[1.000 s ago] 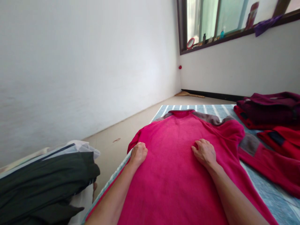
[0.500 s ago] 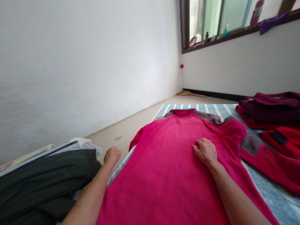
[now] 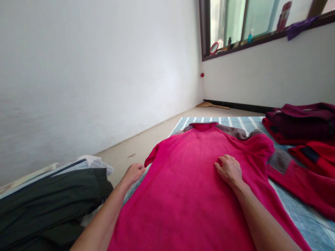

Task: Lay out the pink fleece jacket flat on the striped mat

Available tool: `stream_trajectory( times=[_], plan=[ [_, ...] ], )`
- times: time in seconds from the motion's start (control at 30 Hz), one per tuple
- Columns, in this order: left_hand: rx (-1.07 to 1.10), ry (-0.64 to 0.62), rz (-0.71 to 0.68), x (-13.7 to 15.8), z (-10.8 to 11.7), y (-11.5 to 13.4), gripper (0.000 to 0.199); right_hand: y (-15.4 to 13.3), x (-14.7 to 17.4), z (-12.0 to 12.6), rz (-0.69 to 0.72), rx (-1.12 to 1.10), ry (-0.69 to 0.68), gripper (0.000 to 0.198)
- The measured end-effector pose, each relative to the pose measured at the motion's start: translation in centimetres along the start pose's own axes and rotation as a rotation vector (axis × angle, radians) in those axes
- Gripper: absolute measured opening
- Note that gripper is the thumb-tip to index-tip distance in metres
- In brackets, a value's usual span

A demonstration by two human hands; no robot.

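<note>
A bright pink pullover (image 3: pixel 183 184) with grey shoulder patches lies spread out, its collar pointing away from me. My right hand (image 3: pixel 229 169) rests palm down on the upper right of its body, fingers loosely bent and apart. At the left edge of the bed, my left hand (image 3: pixel 134 173) is closed, with its fingertips close to the pullover's left sleeve (image 3: pixel 154 153). Whether those fingers hold anything is hidden. The right sleeve (image 3: pixel 303 177), with a grey patch, stretches out to the right.
The pullover lies on a blue and white striped sheet (image 3: pixel 242 122). Folded dark red clothes (image 3: pixel 303 122) and a red garment (image 3: pixel 320 157) sit at right. Dark green clothing (image 3: pixel 52 195) is piled at left. A broom (image 3: pixel 213 105) lies on the floor by the wall.
My left hand has moved right, towards the pullover's left sleeve at the bed edge. The right hand stays in place on the pullover. The view has shifted very slightly.
</note>
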State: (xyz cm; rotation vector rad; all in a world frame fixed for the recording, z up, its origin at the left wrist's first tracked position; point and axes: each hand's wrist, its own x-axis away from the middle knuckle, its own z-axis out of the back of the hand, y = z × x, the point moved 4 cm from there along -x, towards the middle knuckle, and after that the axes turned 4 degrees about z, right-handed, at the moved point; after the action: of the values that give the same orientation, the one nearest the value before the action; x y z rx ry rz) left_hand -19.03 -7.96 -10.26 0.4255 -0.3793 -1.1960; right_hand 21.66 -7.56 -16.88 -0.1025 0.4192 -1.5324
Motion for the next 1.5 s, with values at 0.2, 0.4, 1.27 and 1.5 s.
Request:
stream_trajectory(
  times=[0.2, 0.4, 1.27, 1.5],
  plan=[
    [-0.093, 0.043, -0.287, 0.0, -2.4, 6.6, 0.019, 0.0, 0.0, 0.1, 0.000, -0.003, -0.005, 0.022],
    [-0.176, 0.032, -0.442, 0.6, -7.9, 11.3, 0.017, 0.0, 0.0, 0.2, 0.004, -0.006, -0.009, 0.022],
    [-0.389, 0.235, -0.457, 0.5, -11.7, 11.4, 0.021, -0.1, -0.2, -0.1, -0.005, 0.019, -0.007, 0.021],
    [-0.339, 0.274, -0.465, 0.4, -11.8, 11.3, 0.016, -0.1, -0.2, 0.0, -0.005, 0.020, -0.017, 0.021]
  ],
)
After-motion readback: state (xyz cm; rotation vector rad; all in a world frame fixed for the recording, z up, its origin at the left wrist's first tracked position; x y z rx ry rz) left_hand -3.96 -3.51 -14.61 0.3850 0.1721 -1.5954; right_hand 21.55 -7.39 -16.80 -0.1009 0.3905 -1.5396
